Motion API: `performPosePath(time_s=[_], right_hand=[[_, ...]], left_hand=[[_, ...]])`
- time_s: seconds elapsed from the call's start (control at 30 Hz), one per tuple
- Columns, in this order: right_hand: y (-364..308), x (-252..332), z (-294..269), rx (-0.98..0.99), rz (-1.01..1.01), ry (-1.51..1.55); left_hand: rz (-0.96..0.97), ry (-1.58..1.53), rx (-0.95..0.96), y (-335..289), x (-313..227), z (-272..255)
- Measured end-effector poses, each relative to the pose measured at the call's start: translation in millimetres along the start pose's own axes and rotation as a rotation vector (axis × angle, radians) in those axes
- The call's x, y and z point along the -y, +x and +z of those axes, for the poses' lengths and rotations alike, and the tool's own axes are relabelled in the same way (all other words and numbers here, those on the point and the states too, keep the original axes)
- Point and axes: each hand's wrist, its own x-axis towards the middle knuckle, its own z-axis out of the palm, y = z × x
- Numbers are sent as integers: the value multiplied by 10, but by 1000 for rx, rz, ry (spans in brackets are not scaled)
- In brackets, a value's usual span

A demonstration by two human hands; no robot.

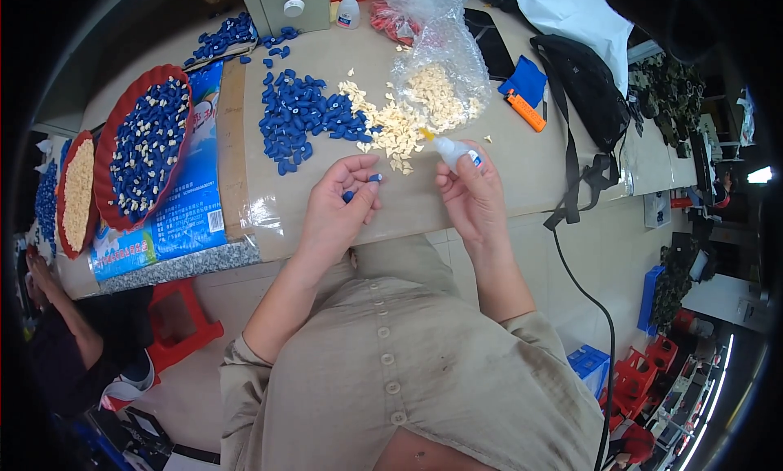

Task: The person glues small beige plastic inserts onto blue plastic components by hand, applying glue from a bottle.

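My left hand (333,206) is closed over the table's near edge, pinching a small blue bean-shaped piece (375,177) with a pale end between thumb and fingers. A second blue piece (348,196) shows against its fingers. Across from it, my right hand (475,192) grips a small white glue bottle (451,151), tilted so its yellow nozzle points up and left. The nozzle is apart from the held pieces. Just beyond my hands lie a heap of similar blue pieces (294,116) and, touching it, a spread of small cream-coloured chips (383,119).
Clear plastic wrap (444,43) holds more cream chips. At left, a red basin (101,157) of mixed pieces rests on blue printed sheeting. An orange cutter (524,110), a black bag (583,92) and another glue bottle (348,13) lie farther off. Someone's arm (69,308) shows at far left.
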Motion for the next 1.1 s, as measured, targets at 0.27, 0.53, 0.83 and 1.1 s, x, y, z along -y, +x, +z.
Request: performPosePath(time_s=[0.27, 0.53, 0.83, 1.1], right_hand=[[35, 175, 38, 101, -87, -705], [137, 88, 58, 83, -134, -1140], [281, 75, 276, 75, -58, -1763], [352, 123, 286, 251, -133, -1877]], left_hand=[[-45, -48, -7, -23, -6, -28], [-86, 8, -25, -35, -54, 27], [-41, 103, -10, -41, -1, 18], [4, 121, -17, -48, 35, 21]])
